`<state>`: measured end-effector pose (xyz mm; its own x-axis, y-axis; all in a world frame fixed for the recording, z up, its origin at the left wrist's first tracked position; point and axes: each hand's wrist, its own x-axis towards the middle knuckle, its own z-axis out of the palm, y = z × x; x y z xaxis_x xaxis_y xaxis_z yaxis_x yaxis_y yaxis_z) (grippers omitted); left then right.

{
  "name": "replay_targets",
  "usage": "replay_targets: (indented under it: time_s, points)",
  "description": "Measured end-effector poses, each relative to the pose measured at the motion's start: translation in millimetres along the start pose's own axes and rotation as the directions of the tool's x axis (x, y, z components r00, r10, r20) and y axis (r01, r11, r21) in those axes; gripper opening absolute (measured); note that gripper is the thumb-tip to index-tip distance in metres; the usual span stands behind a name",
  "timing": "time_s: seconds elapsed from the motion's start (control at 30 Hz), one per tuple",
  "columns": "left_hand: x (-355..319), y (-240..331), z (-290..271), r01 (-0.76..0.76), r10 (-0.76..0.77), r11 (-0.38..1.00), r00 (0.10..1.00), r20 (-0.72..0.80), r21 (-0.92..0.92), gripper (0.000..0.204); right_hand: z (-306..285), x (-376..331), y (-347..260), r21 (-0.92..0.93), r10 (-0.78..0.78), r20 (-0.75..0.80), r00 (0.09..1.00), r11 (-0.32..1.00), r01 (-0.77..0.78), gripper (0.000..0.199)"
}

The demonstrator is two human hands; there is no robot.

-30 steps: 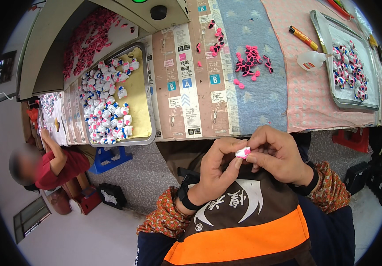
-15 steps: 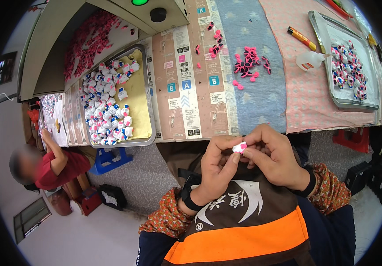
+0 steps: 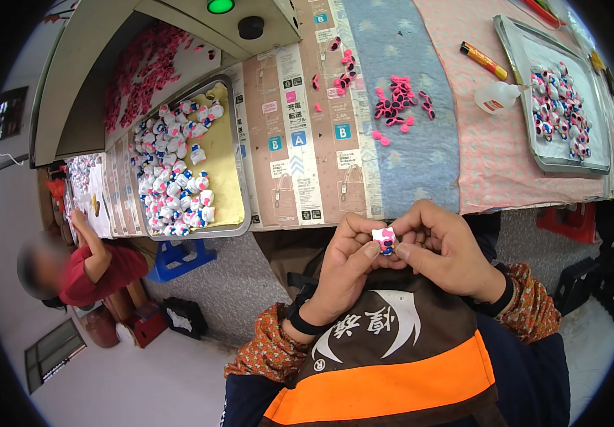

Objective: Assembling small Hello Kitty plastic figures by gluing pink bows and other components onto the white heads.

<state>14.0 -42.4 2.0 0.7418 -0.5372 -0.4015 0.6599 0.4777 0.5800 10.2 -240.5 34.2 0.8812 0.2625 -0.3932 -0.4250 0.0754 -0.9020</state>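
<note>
Worktable (image 3: 417,174), housing (image 3: 211,23) perhaps partly blocking pink pieces (image 3: 143,71), hands (image 3: 351,257) (image 3: 449,255) pinching figurine (image 3: 383,240)

Small white-pink-blue figurine (image 3: 384,240): appears plastic, smooth, lightly glossy. Grey rectangular tray (image 3: 245,201) at left: metal, smooth, dull sheen; its pale yellow lining sheet (image 3: 224,164) is matt and creased, cloth or paper undetermined. Silver rectangular tray (image 3: 574,169) at right: smooth metal. Blue cloth (image 3: 417,178) with pale figures: matt, soft-looking. Pink patterned cloth (image 3: 492,171): matt, wrinkled. Translucent white squeeze bottle (image 3: 490,98): smooth plastic. Brown-and-orange apron (image 3: 392,388): matt fabric.
</note>
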Motion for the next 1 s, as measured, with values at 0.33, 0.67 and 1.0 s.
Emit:
replay_targets:
  time_s: [0.33, 0.67, 1.0]
  points:
    - [-1.9, -6.7, -0.9, -0.229, 0.215, 0.938, 0.973, 0.080, 0.260, 0.023, 3.9, -1.6, -3.9, -0.057, -0.034, -0.046, 0.998, 0.998, 0.032, 0.012]
    - [-5.6, -5.6, 7.2, -0.222, 0.227, 0.924, 0.974, 0.022, 0.311, 0.024, 6.3, -1.8, 3.9, -0.039, -0.085, -0.070, 0.994, 0.996, 0.083, 0.012]
    - [-3.6, -7.6, 0.0, -0.266, 0.245, 0.917, 0.964, 0.108, 0.299, 0.026, 5.9, -1.0, 5.4, -0.045, -0.087, -0.081, 0.993, 0.996, 0.083, 0.012]
